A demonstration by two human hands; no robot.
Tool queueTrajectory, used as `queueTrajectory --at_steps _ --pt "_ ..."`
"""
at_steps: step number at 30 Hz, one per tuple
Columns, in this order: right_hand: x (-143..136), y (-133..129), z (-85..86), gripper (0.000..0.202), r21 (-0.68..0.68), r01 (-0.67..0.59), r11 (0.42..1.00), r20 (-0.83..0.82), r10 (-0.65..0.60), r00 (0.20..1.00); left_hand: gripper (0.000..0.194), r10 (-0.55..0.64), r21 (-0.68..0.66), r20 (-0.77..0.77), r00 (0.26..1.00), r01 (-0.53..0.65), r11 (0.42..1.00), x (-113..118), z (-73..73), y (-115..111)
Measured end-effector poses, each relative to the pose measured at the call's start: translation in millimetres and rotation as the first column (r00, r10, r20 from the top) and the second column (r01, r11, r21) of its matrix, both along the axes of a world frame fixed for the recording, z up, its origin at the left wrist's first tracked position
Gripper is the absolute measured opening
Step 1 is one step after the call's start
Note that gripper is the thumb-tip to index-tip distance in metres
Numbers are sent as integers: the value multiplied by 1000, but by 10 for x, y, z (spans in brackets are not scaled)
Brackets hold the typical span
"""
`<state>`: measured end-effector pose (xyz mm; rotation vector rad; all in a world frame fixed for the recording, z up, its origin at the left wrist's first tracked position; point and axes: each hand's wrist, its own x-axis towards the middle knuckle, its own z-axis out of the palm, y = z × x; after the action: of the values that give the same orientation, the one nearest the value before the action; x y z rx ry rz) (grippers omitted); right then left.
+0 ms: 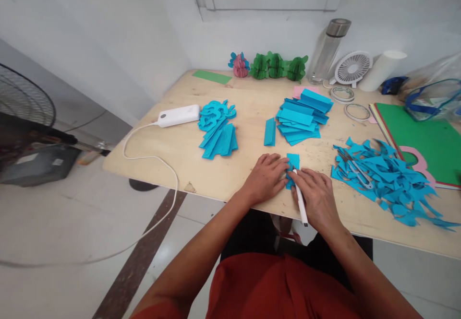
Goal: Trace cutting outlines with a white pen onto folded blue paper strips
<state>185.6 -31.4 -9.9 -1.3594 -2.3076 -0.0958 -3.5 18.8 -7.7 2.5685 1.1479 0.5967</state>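
Observation:
At the table's near edge lies a small folded piece of blue paper (293, 158), partly covered by fingers. My left hand (265, 177) is closed on its left side, fingers bent and pressing it against the tabletop. My right hand (317, 195) grips a white pen (301, 204), its tip down at the paper and its back end tilted toward me. Something curved and blue lies on the paper under the fingertips; I cannot make out its full shape. A single folded blue strip (270, 132) lies just beyond, beside a pile of folded blue papers (300, 117).
Cut blue shapes (218, 127) lie at left, touching a white power bank (179, 116) with a trailing cable (177, 180). Blue scraps (389, 180) with scissors (360, 172) lie right, near green sheets (428, 132). Behind stand paper ornaments (275, 66), a bottle (329, 50) and a small fan (353, 68).

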Motion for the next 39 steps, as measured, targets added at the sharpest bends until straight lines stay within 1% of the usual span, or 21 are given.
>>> queueTrajectory --at_steps 7,32,39 --pt "3 -1 2 44 1 -3 1000 3 3 1000 29 1 -21 -5 1000 -2 1000 -3 11 -5" --pt "1 -2 6 43 6 -14 1000 -13 14 1000 28 -2 -35 -1 1000 2 999 -9 14 -6" --pt "-2 -1 -3 39 12 4 1000 -23 -3 1000 28 0 -21 11 1000 0 1000 -6 20 -12"
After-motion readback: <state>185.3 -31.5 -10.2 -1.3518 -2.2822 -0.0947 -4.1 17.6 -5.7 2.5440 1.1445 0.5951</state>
